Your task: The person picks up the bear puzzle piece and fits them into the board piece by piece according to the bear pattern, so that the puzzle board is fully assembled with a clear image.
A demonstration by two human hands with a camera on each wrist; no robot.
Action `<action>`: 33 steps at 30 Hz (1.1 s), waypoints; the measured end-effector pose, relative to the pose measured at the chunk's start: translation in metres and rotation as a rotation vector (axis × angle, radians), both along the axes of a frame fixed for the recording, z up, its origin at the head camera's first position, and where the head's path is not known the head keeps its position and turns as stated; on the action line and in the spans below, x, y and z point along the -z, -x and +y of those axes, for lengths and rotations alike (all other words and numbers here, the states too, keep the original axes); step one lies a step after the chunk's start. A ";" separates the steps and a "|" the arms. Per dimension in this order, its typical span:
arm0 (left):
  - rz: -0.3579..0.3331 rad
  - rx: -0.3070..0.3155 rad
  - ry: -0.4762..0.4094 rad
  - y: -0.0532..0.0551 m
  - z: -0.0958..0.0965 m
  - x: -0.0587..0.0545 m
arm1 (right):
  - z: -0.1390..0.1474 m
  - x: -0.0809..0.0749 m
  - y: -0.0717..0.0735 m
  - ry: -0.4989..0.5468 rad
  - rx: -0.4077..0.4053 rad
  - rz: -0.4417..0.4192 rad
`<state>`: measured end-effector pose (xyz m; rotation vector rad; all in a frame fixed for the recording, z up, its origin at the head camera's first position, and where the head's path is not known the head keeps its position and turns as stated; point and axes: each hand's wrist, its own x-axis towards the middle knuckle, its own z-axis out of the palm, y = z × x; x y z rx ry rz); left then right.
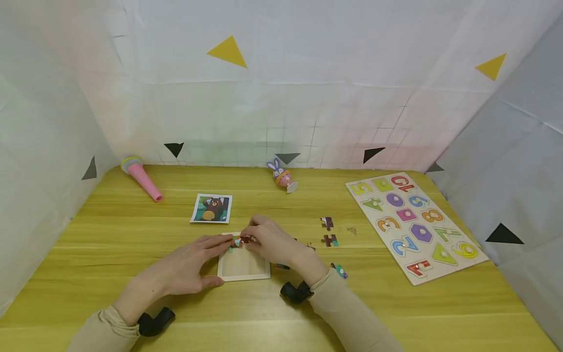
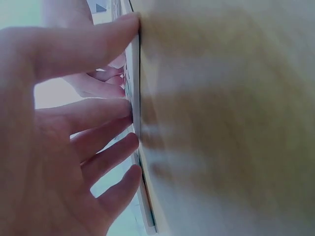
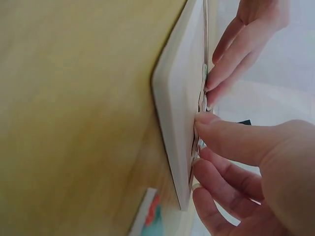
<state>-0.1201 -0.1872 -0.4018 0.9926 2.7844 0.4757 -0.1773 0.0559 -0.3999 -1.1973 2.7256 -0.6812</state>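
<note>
A small square wooden puzzle tray (image 1: 244, 266) lies on the table, with joined jigsaw pieces (image 1: 236, 243) along its far side. My left hand (image 1: 189, 264) rests against the tray's left side, its fingers fairly straight and the thumb at the near left corner. In the left wrist view those fingers touch the tray's edge (image 2: 136, 91). Over the far right part of the tray, my right hand (image 1: 277, 244) pinches a brown puzzle piece (image 1: 245, 239) between thumb and fingers. The right wrist view shows the thumb (image 3: 209, 123) low over the pieces; the fingers partly hide them.
Loose puzzle pieces (image 1: 330, 240) lie right of the tray, some partly under the right arm. A bear picture card (image 1: 213, 209) lies behind it. Farther off are a pink toy microphone (image 1: 145, 181), a rabbit figure (image 1: 283, 176) and a number-and-shape board (image 1: 413, 225).
</note>
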 end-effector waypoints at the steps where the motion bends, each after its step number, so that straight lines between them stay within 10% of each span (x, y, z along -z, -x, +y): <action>1: 0.002 -0.003 0.000 0.000 0.000 0.000 | 0.000 0.000 0.000 0.001 -0.001 0.001; 33: -0.038 0.027 0.003 0.001 0.005 0.005 | 0.001 0.000 0.004 0.027 0.079 -0.040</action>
